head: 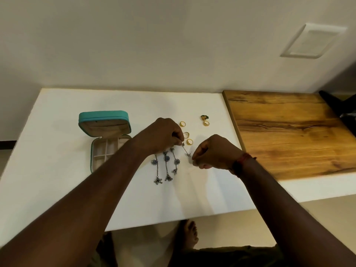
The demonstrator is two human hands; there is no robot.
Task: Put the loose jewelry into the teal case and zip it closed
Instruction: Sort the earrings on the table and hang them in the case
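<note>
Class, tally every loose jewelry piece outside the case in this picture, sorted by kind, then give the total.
Plain gold rings: 4
Gold ring with green stones: 1
Silver dangling chain pieces lying on the table: 3
Silver chain piece held between both hands: 1
Total: 9

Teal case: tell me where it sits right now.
In the head view the teal case lies open on the white table, left of the left hand and the silver chain pieces.
</note>
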